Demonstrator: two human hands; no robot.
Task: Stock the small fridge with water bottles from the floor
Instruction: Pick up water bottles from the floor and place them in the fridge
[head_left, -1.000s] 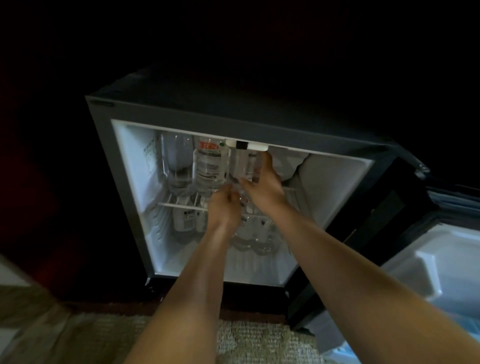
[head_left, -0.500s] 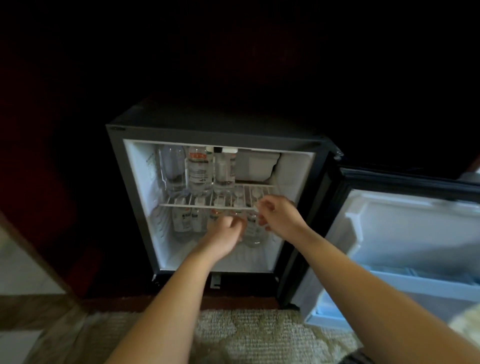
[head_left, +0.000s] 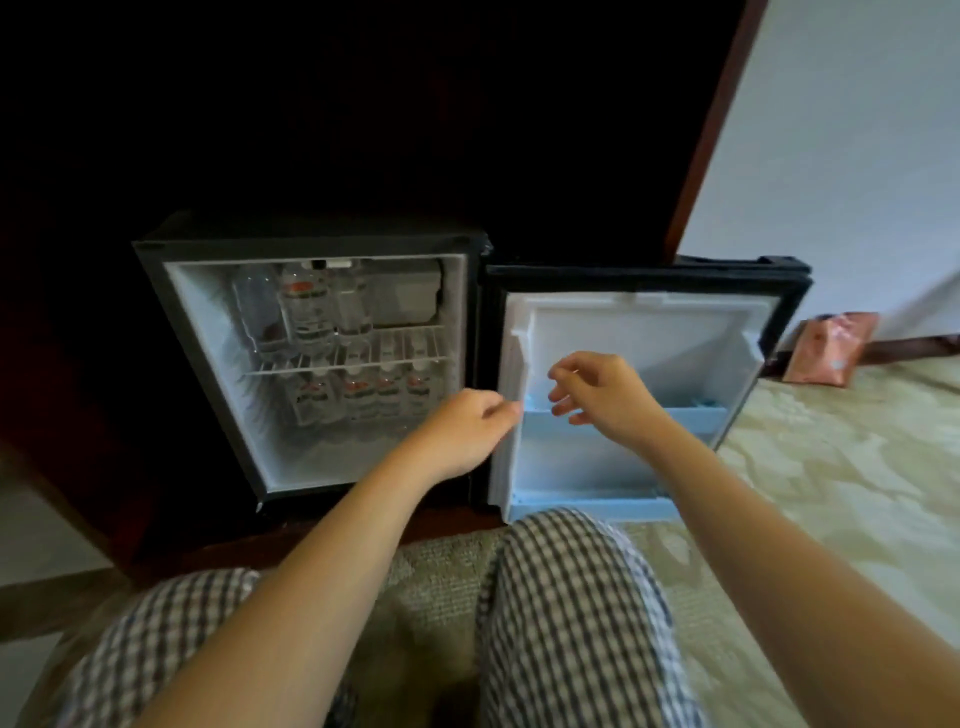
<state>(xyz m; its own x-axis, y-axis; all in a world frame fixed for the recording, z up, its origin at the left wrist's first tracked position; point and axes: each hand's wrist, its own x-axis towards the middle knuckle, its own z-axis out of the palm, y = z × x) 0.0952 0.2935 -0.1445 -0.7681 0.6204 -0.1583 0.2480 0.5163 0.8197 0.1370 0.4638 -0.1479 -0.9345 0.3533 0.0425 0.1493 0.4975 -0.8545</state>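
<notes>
The small black fridge (head_left: 208, 364) stands open with its white interior lit. Clear water bottles (head_left: 310, 312) with red labels stand on the wire shelf (head_left: 410, 345), and several more bottles (head_left: 358, 395) stand below it. The fridge door (head_left: 649, 332) is swung open to the right, with pale blue door shelves (head_left: 696, 415). My left hand (head_left: 462, 436) hovers in front of the fridge's right edge, fingers loosely curled and holding nothing. My right hand (head_left: 602, 395) hangs in front of the door's inside, fingers relaxed and spread, holding nothing. No bottle shows on the floor.
My knees in checked trousers (head_left: 566, 613) fill the foreground. A patterned carpet (head_left: 831, 493) spreads to the right. A pink packet (head_left: 826, 348) leans against the white wall (head_left: 857, 156) at the right. Dark wooden cabinetry (head_left: 363, 104) surrounds the fridge.
Both hands have drawn back out of the fridge, away from the bottles on the wire shelf, and to the right. The view has pulled back, so the door and my knees show.
</notes>
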